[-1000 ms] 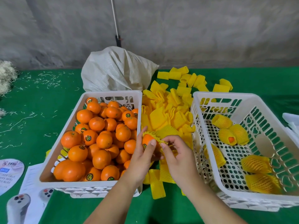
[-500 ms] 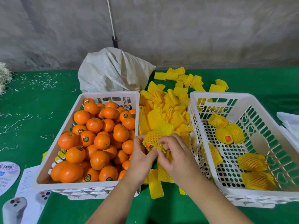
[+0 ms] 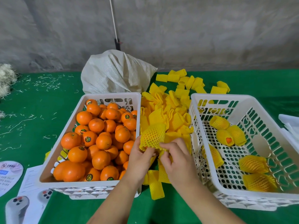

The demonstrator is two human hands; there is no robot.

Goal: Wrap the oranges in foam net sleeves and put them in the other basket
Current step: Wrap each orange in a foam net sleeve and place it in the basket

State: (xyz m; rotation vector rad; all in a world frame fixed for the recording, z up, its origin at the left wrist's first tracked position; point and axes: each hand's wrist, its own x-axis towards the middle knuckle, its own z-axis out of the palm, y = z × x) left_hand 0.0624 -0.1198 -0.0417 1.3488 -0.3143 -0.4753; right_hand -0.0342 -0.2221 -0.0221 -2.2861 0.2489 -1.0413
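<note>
Sleeved orange: a yellow foam net sleeve covered the fruit fully at the centre of the frame, held up between the two baskets, above the loose sleeves.
Left hand: the left hand gripped the sleeve's lower left edge, thumb and fingers curled onto the net.
Right hand: the right hand pinched the sleeve's lower right rim with its fingertips — fingers curled, knuckles toward the camera.
Source basket: a white plastic basket at centre left was piled with bare oranges, many bearing round stickers.
Receiving basket: a white perforated basket on the right held six wrapped oranges — one showing orange skin at its open end.
Spare sleeves: a heap of empty foam sleeves lay between the baskets and spread toward the upper right.
Sack: a white woven sack sat behind the left basket.
Surface: green cloth was scattered with pale shreds at upper left.
Papers: printed leaflets lay at lower left.
</note>
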